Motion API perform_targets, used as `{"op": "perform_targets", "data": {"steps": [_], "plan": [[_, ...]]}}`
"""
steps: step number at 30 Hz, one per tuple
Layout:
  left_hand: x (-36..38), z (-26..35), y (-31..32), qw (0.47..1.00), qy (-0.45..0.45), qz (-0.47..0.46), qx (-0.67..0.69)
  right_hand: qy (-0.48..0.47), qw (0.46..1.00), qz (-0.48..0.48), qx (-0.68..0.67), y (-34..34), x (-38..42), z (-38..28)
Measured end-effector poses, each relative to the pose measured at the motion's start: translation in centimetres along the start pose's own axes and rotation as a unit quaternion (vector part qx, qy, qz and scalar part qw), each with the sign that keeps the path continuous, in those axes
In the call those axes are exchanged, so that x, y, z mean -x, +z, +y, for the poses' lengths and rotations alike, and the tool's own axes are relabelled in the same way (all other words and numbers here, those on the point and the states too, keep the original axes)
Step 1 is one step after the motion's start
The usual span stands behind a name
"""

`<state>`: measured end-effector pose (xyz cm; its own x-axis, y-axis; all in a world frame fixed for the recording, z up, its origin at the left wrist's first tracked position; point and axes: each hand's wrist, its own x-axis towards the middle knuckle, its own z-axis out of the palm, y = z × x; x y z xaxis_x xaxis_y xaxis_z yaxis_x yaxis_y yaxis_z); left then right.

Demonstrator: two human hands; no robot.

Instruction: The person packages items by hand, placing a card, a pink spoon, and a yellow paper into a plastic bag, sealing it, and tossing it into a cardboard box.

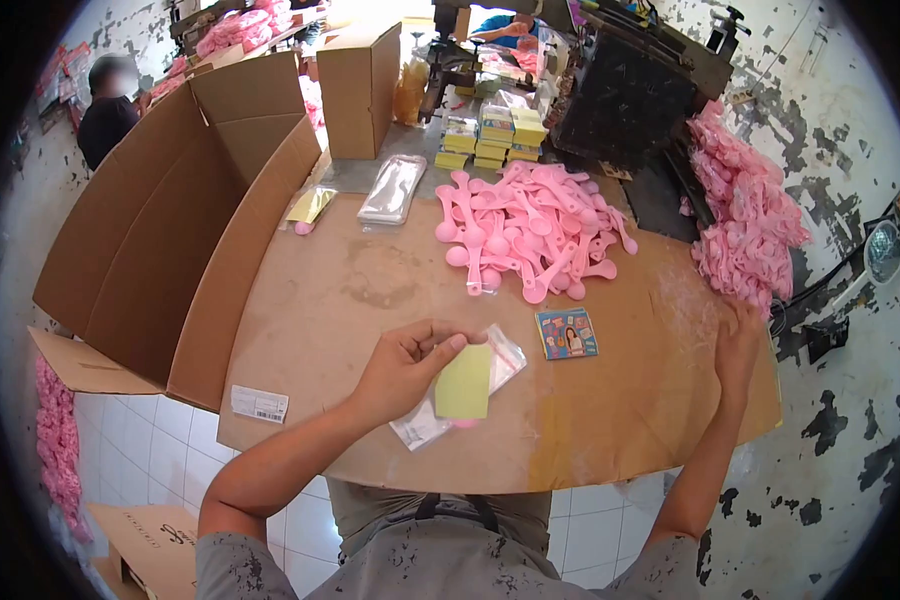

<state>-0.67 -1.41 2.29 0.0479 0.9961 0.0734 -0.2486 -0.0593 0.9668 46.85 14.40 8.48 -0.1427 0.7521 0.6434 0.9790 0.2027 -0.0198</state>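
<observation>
My left hand [410, 368] is closed, thumb and fingers pinching the top of a yellow card [463, 385]. Under that card lies a clear plastic bag [510, 362], with a bit of pink plastic showing below the card's lower edge. Over at the table's right edge, my right hand [738, 345] has its fingers stretched out beside the pink bundles [745, 250], with nothing visible in it. A small stack of printed blue cards [567, 334] sits between the hands. Beyond it is a heap of pink measuring spoons [530, 225].
A large open carton [160, 240] stands left of the cardboard-covered table [370, 290]. Clear bags [392, 190] lie near a packed yellow card [311, 205]. Card stacks [495, 130] and a dark machine [625, 95] are behind. Another person [110, 115] is at far left.
</observation>
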Motion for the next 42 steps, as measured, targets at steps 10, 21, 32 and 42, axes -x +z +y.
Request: {"op": "perform_targets", "data": {"steps": [10, 21, 32, 42], "plan": [[0.0, -0.8, -0.4, 0.996, -0.032, -0.011, -0.082, -0.084, 0.679, -0.402, -0.608, 1.1, 3.0, -25.4], [0.0, -1.3, -0.7, 0.996, 0.011, 0.001, -0.086, 0.048, 0.536, -0.46, -0.706, 5.4, 3.5, -24.7], [-0.4, -2.7, -1.7, 0.991, 0.036, -0.023, -0.129, -0.037, 0.534, -0.411, -0.737, 6.5, 3.7, -23.3], [-0.3, -1.5, -0.8, 0.998, -0.039, -0.011, -0.05, -0.037, 0.572, -0.412, -0.709, 6.1, 4.1, -23.8]]}}
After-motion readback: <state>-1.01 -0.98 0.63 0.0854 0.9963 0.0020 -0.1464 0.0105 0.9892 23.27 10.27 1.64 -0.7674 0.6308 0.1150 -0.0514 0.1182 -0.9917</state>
